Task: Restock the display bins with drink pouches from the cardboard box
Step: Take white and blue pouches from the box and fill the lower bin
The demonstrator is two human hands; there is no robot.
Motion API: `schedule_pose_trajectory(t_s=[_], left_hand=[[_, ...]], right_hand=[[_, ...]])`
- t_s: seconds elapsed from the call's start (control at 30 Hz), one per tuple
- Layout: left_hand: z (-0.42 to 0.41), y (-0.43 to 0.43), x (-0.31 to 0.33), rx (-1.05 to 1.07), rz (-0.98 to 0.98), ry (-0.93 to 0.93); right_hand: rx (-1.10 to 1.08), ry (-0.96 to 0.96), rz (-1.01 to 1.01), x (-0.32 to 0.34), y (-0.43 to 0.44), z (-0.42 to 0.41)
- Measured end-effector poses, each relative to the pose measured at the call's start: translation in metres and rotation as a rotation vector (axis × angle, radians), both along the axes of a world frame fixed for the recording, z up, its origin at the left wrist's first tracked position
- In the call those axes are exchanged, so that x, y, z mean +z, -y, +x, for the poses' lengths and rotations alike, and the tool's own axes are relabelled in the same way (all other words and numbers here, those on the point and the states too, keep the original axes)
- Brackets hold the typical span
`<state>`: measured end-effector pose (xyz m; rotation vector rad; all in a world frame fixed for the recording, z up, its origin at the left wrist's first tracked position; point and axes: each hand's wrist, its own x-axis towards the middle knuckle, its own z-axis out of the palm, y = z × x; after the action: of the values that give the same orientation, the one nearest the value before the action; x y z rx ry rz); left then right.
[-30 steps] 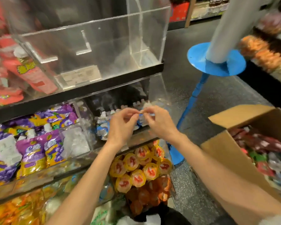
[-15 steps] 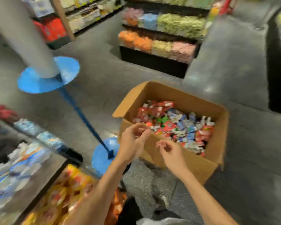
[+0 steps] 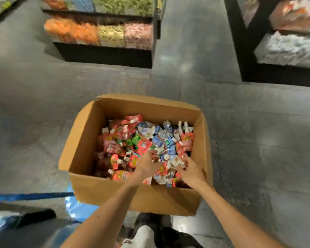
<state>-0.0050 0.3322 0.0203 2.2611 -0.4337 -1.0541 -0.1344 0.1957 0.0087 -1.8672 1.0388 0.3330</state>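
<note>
Both hands down in the box, digging for pouches

Left hand point(image 3: 148, 164) and right hand point(image 3: 191, 170) sit side by side, fingers curled into the heap of red and blue-white spouted drink pouches point(image 3: 143, 145) at the near side of the open brown cardboard box point(image 3: 132, 199). Can't tell if either has one pinched yet. Pouches lie every which way, right under the fingers, blue ones nearer the right hand. Print's too blurry to read. Colourful shelf bins point(image 3: 97, 33) sit well across the aisle.
</note>
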Motion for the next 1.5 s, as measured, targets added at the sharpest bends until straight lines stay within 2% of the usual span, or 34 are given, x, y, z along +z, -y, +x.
schedule_pose_trajectory(t_s=[0.13,0.27,0.4,0.47,0.57,0.67,0.83,0.93,1.07,1.27,1.37,1.5], left_hand=[[0.04,0.043,-0.045,-0.066,0.032,0.006],[0.074,0.077,-0.096,-0.146,0.126,0.172],[0.089,0.098,-0.139,-0.387,0.228,0.329],[0.091,0.107,-0.154,-0.514,0.269,0.329],[0.083,0.113,-0.178,-0.663,0.384,0.317],[0.072,0.114,-0.197,-0.638,0.431,0.398],[0.079,0.115,-0.207,-0.59,0.368,0.44],[0.087,0.111,-0.21,-0.572,0.346,0.488],[0.09,0.105,-0.205,-0.59,0.306,0.393],[0.099,0.07,-0.19,-0.459,0.056,0.324],[0.108,0.051,-0.181,-0.413,-0.033,0.18],[0.118,0.028,-0.16,-0.188,-0.146,-0.218]], right_hand=[[-0.026,-0.128,-0.067,-0.024,0.023,0.032],[0.052,-0.239,-0.197,-0.057,0.045,0.081],[0.09,-0.272,-0.342,-0.087,0.059,0.122],[0.111,-0.316,-0.416,-0.098,0.066,0.132],[0.006,-0.41,-0.398,-0.11,0.076,0.137],[0.0,-0.456,-0.383,-0.121,0.081,0.142],[-0.106,-0.528,-0.438,-0.135,0.089,0.158],[-0.084,-0.533,-0.474,-0.134,0.092,0.161],[-0.077,-0.477,-0.391,-0.127,0.098,0.153],[-0.045,-0.366,-0.336,-0.113,0.095,0.138],[0.037,-0.36,-0.349,-0.103,0.086,0.137],[0.113,-0.404,-0.33,-0.08,0.073,0.14]])
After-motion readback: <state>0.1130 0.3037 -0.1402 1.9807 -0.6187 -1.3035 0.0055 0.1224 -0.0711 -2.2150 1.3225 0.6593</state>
